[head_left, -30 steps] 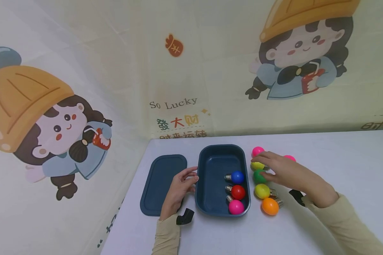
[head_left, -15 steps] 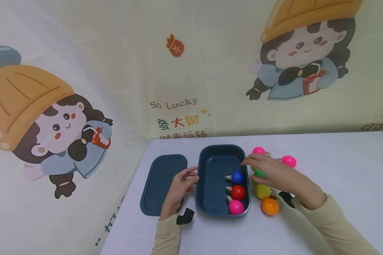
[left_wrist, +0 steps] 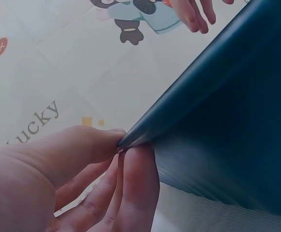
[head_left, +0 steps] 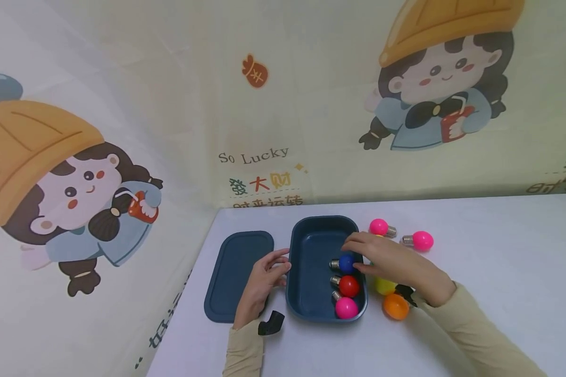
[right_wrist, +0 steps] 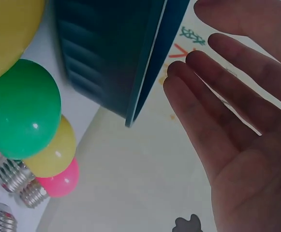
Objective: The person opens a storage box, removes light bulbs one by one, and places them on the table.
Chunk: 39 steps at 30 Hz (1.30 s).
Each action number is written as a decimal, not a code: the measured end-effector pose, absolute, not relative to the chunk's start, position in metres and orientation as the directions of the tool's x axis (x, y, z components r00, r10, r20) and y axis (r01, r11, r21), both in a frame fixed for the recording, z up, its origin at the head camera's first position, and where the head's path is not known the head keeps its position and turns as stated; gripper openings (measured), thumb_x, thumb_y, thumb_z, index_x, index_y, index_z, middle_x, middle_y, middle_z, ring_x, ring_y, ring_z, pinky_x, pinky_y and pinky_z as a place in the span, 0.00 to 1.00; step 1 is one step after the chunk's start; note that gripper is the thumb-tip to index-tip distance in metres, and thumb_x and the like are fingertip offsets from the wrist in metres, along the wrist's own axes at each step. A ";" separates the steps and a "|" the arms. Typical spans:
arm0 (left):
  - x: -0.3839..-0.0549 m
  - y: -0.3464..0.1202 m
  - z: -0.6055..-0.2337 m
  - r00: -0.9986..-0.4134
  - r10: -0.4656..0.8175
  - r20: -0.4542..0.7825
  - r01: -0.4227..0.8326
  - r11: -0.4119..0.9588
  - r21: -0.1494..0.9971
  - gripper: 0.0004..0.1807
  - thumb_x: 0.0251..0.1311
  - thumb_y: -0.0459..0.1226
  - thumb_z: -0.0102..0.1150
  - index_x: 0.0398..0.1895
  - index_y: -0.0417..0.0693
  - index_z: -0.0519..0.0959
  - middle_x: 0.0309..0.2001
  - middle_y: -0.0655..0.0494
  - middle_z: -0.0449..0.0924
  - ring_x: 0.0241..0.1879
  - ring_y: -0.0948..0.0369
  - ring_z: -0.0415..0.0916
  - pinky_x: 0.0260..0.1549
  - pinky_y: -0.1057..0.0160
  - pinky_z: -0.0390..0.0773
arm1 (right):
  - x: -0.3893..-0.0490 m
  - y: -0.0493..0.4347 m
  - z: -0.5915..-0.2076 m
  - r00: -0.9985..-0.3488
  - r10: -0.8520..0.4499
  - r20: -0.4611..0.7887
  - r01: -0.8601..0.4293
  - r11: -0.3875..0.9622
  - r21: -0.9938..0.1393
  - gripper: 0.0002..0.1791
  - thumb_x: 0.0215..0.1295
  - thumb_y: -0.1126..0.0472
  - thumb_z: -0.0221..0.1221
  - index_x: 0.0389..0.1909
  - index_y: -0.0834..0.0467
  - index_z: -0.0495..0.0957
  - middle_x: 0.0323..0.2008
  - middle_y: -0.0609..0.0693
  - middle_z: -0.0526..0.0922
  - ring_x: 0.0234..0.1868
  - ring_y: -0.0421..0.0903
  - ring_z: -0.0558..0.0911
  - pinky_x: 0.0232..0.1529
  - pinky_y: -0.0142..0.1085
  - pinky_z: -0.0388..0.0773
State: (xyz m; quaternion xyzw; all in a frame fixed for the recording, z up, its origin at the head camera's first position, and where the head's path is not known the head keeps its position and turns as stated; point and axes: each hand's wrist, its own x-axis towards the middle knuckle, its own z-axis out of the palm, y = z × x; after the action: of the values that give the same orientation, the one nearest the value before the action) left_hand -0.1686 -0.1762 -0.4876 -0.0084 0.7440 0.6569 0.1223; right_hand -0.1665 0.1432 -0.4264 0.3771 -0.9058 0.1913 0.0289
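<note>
A dark blue rectangular box [head_left: 306, 283] stands on the table. Inside along its right side lie a blue light bulb [head_left: 345, 263], a red bulb [head_left: 349, 286] and a pink bulb [head_left: 346, 308]. My left hand [head_left: 259, 288] pinches the box's left rim; in the left wrist view the thumb lies on the rim with fingers under it. My right hand [head_left: 398, 262] is over the box's right rim, fingertips near the blue bulb. Its fingers [right_wrist: 227, 82] are extended in the right wrist view and hold nothing.
Right of the box lie a yellow bulb [head_left: 384, 286], an orange bulb [head_left: 396, 307] and two pink bulbs, one farther right [head_left: 423, 241]. A green bulb [right_wrist: 22, 111] shows in the right wrist view. A flat dark blue lid [head_left: 233, 283] lies left of the box.
My right hand has moved left from over the loose bulbs to above the box's right side. The left hand stays at the rim. The head view has shifted slightly.
</note>
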 end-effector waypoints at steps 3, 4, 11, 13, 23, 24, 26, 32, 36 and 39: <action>-0.168 -0.175 -0.486 -0.970 0.149 -0.194 -0.174 0.139 0.975 0.26 0.62 0.42 0.67 0.63 0.49 0.76 0.49 0.48 0.77 0.40 0.59 0.77 0.31 0.65 0.80 | -0.168 0.141 -0.426 -0.700 -0.685 0.201 -0.708 0.633 -0.312 0.21 0.56 0.62 0.72 0.51 0.58 0.81 0.49 0.52 0.80 0.49 0.48 0.81 0.44 0.36 0.84; -0.168 -0.175 -0.486 -0.969 0.147 -0.196 -0.176 0.140 0.974 0.25 0.62 0.42 0.67 0.63 0.49 0.77 0.49 0.48 0.77 0.40 0.59 0.77 0.32 0.65 0.80 | -0.168 0.140 -0.426 -0.696 -0.690 0.199 -0.713 0.631 -0.306 0.21 0.56 0.62 0.72 0.51 0.58 0.81 0.49 0.52 0.80 0.48 0.47 0.81 0.44 0.36 0.84; -0.166 -0.174 -0.487 -0.969 0.143 -0.200 -0.182 0.130 0.975 0.26 0.62 0.41 0.66 0.63 0.48 0.76 0.48 0.49 0.78 0.40 0.60 0.78 0.31 0.66 0.80 | -0.172 0.133 -0.430 -0.678 -0.717 0.160 -0.730 0.631 -0.265 0.21 0.55 0.62 0.72 0.51 0.59 0.81 0.48 0.52 0.80 0.48 0.48 0.80 0.43 0.37 0.84; -0.166 -0.174 -0.487 -0.969 0.142 -0.201 -0.184 0.130 0.974 0.26 0.62 0.41 0.67 0.63 0.48 0.76 0.48 0.50 0.78 0.40 0.60 0.78 0.31 0.66 0.80 | -0.173 0.131 -0.431 -0.675 -0.721 0.159 -0.733 0.629 -0.258 0.21 0.55 0.62 0.73 0.50 0.59 0.81 0.47 0.51 0.80 0.48 0.47 0.80 0.43 0.36 0.84; -0.166 -0.174 -0.486 -0.969 0.140 -0.204 -0.185 0.135 0.973 0.25 0.62 0.40 0.67 0.63 0.48 0.76 0.48 0.49 0.78 0.39 0.60 0.78 0.30 0.67 0.80 | -0.175 0.125 -0.434 -0.665 -0.731 0.153 -0.745 0.635 -0.202 0.22 0.53 0.60 0.74 0.49 0.59 0.82 0.45 0.50 0.81 0.46 0.46 0.80 0.42 0.34 0.84; -0.166 -0.174 -0.486 -0.969 0.139 -0.203 -0.185 0.136 0.973 0.25 0.62 0.40 0.67 0.63 0.48 0.76 0.48 0.50 0.78 0.39 0.60 0.77 0.30 0.67 0.80 | -0.175 0.125 -0.434 -0.667 -0.731 0.147 -0.743 0.639 -0.199 0.22 0.52 0.60 0.74 0.49 0.59 0.82 0.44 0.51 0.81 0.46 0.46 0.80 0.42 0.34 0.84; -0.166 -0.174 -0.485 -0.970 0.139 -0.201 -0.183 0.137 0.974 0.25 0.63 0.40 0.66 0.63 0.48 0.76 0.48 0.50 0.78 0.39 0.60 0.77 0.30 0.67 0.80 | -0.177 0.123 -0.434 -0.674 -0.727 0.128 -0.736 0.647 -0.199 0.22 0.52 0.60 0.74 0.49 0.59 0.82 0.44 0.51 0.81 0.46 0.46 0.80 0.41 0.34 0.84; -0.166 -0.174 -0.485 -0.970 0.139 -0.201 -0.182 0.135 0.974 0.25 0.62 0.41 0.67 0.63 0.49 0.76 0.49 0.49 0.78 0.39 0.60 0.78 0.30 0.67 0.80 | -0.181 0.118 -0.437 -0.690 -0.719 0.083 -0.719 0.669 -0.188 0.22 0.52 0.60 0.74 0.48 0.59 0.82 0.42 0.51 0.80 0.45 0.47 0.79 0.39 0.34 0.84; -0.166 -0.174 -0.486 -0.969 0.138 -0.206 -0.187 0.138 0.973 0.25 0.62 0.41 0.67 0.63 0.50 0.77 0.49 0.48 0.78 0.40 0.59 0.78 0.31 0.66 0.80 | -0.183 0.116 -0.442 -0.694 -0.716 0.072 -0.715 0.675 -0.182 0.22 0.52 0.60 0.74 0.48 0.59 0.83 0.41 0.51 0.80 0.45 0.47 0.79 0.37 0.34 0.84; -0.166 -0.174 -0.486 -0.969 0.138 -0.206 -0.187 0.138 0.973 0.25 0.62 0.42 0.67 0.63 0.50 0.77 0.49 0.48 0.78 0.40 0.59 0.78 0.32 0.66 0.80 | -0.185 0.114 -0.444 -0.690 -0.720 0.078 -0.720 0.671 -0.178 0.21 0.52 0.60 0.74 0.48 0.59 0.83 0.41 0.51 0.81 0.44 0.46 0.79 0.37 0.34 0.83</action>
State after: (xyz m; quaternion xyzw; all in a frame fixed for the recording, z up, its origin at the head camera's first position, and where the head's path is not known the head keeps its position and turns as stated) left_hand -0.1661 -0.1741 -0.4864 -0.0165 0.7440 0.6563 0.1241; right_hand -0.1855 0.1137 -0.4445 0.3940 -0.9139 0.0977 0.0004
